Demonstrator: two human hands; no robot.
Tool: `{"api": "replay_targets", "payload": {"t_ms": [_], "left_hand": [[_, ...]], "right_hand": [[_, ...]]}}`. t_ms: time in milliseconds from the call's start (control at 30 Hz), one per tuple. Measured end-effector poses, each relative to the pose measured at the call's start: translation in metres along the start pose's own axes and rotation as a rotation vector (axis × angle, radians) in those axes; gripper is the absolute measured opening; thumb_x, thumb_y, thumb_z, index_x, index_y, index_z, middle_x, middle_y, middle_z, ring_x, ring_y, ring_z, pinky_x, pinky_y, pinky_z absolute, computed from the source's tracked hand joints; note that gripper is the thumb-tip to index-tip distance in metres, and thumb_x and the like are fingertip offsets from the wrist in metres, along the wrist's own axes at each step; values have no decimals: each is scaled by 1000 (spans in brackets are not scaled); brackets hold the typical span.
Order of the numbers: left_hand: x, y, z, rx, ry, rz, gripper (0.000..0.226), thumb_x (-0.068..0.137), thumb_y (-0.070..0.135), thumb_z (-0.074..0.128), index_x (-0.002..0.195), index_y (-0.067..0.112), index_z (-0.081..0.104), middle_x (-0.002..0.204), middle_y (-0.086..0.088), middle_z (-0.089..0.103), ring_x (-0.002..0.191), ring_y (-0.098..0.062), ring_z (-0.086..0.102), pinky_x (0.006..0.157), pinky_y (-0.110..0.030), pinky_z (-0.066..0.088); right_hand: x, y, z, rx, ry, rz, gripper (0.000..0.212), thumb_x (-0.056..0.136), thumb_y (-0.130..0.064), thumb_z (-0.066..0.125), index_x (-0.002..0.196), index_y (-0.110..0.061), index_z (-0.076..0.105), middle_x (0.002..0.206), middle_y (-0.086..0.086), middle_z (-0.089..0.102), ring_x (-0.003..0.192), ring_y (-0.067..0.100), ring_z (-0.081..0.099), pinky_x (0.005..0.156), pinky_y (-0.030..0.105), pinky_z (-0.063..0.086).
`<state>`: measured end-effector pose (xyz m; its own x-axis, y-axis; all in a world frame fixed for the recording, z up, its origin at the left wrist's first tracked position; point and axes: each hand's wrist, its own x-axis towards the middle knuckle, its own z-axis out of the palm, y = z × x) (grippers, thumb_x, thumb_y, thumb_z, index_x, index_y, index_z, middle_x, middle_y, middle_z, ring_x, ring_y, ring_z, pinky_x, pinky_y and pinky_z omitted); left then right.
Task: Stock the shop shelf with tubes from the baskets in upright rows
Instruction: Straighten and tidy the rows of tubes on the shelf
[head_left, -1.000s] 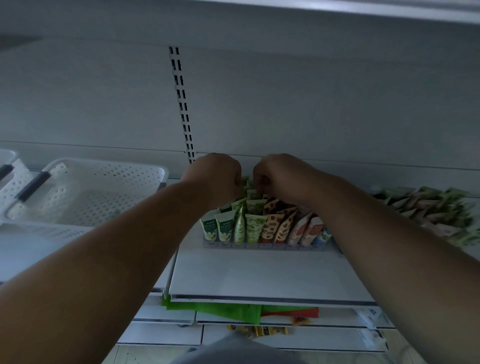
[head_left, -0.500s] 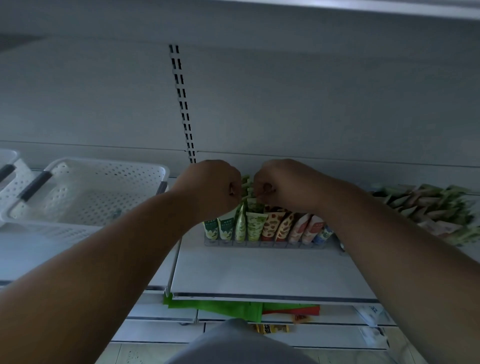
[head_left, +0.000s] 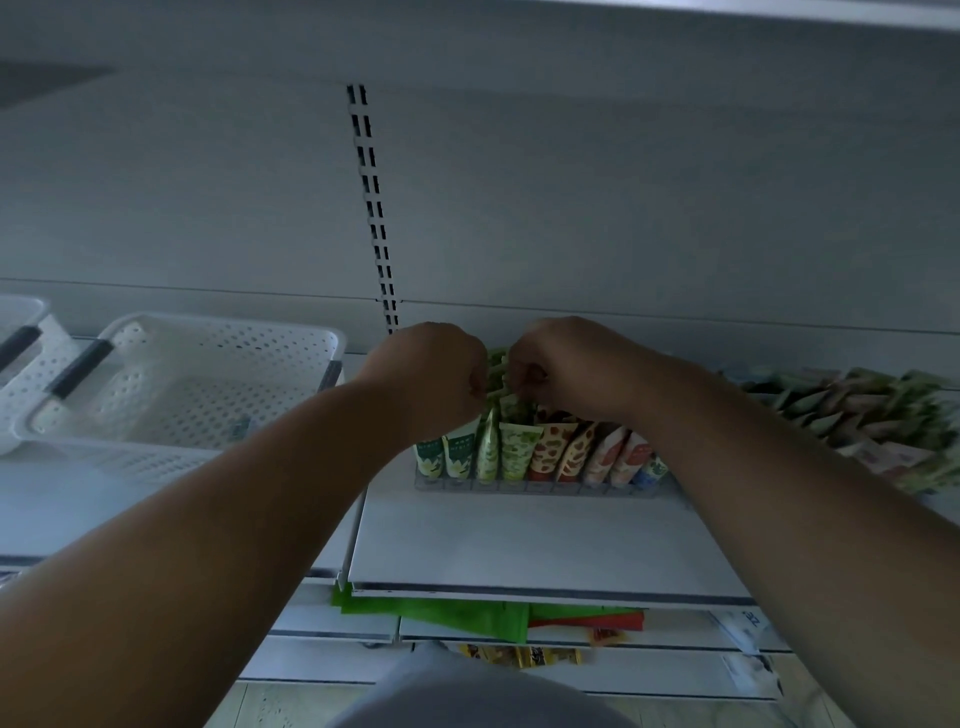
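Note:
Upright rows of tubes (head_left: 540, 452) stand in a clear divider tray (head_left: 535, 487) on the white shelf (head_left: 519, 545): green ones on the left, orange and red ones in the middle, a blue one at the right. My left hand (head_left: 434, 376) and my right hand (head_left: 558, 366) hover close together over the back of the green rows, fingers curled. Between them shows a green tube (head_left: 496, 371), pinched by both hands at its top. The fingertips are mostly hidden behind the knuckles.
A white perforated basket (head_left: 208, 384) with a dark handle sits on the shelf to the left, another basket (head_left: 21, 332) beyond it. A loose heap of tubes (head_left: 893, 421) lies at the right. Green and red packets (head_left: 467, 618) show on the shelf below.
Both hands have drawn slightly nearer to me and closer together over the green rows. The tubes in front show more fully than a second ago.

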<state>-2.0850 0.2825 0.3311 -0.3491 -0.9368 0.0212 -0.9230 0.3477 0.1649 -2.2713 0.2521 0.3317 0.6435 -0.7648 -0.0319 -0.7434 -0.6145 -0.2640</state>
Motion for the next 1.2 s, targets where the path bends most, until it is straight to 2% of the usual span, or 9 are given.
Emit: {"api": "replay_targets", "payload": {"t_ms": [200, 367, 500, 600, 733, 867, 1033, 1200], "left_hand": [[-27, 2, 0, -114, 96, 47, 6, 84, 35, 61, 87, 30, 62, 85, 12, 56, 78, -8, 53, 57, -17, 36], [-39, 4, 14, -123, 107, 44, 19, 83, 51, 61, 80, 33, 56, 74, 13, 46, 72, -10, 50, 60, -24, 40], [-37, 12, 16, -76, 127, 46, 18, 85, 50, 56, 87, 33, 60, 78, 13, 43, 74, -10, 46, 61, -23, 34], [-36, 17, 19, -43, 117, 29, 21, 85, 50, 56, 89, 31, 62, 83, 13, 49, 78, -13, 53, 63, -24, 40], [-38, 19, 20, -21, 117, -5, 16, 83, 36, 53, 85, 26, 64, 85, 8, 60, 78, -16, 60, 65, -27, 51], [-43, 16, 21, -20, 125, -9, 14, 85, 30, 51, 82, 26, 63, 82, 9, 58, 76, -14, 57, 61, -25, 48], [-42, 11, 19, 0, 137, -4, 11, 84, 27, 52, 83, 28, 63, 84, 9, 58, 77, -15, 58, 61, -26, 49], [-43, 12, 18, -10, 158, -11, 11, 84, 27, 53, 87, 27, 64, 87, 9, 59, 79, -16, 58, 60, -25, 46]], "right_hand": [[-18, -9, -1, 81, 127, -12, 3, 83, -21, 69, 85, -19, 68, 80, -8, 54, 70, 10, 50, 60, 28, 36], [-26, -19, 4, 57, 27, 15, 7, 83, -25, 73, 82, -21, 68, 75, -14, 43, 74, 14, 52, 62, 28, 32], [-26, -21, 5, 25, 14, 41, 7, 81, -20, 70, 76, -18, 66, 78, -7, 50, 74, 20, 56, 61, 31, 37], [-28, -21, 6, 22, 15, 40, 3, 78, -16, 68, 76, -17, 67, 80, -2, 54, 73, 21, 56, 62, 35, 43], [-30, -21, 6, 22, 9, 35, 4, 78, -14, 69, 78, -18, 68, 79, -6, 51, 72, 19, 55, 60, 30, 35], [-33, -22, 5, 28, 6, 39, 5, 80, -15, 69, 83, -18, 71, 86, -3, 57, 75, 18, 57, 63, 30, 41], [-30, -25, 3, 24, -13, 61, 7, 81, -16, 69, 86, -19, 73, 84, -6, 57, 73, 15, 56, 63, 26, 36], [-26, -29, 1, 9, -22, 56, 5, 82, -16, 68, 85, -18, 72, 83, -5, 57, 73, 15, 54, 63, 27, 35]]}}
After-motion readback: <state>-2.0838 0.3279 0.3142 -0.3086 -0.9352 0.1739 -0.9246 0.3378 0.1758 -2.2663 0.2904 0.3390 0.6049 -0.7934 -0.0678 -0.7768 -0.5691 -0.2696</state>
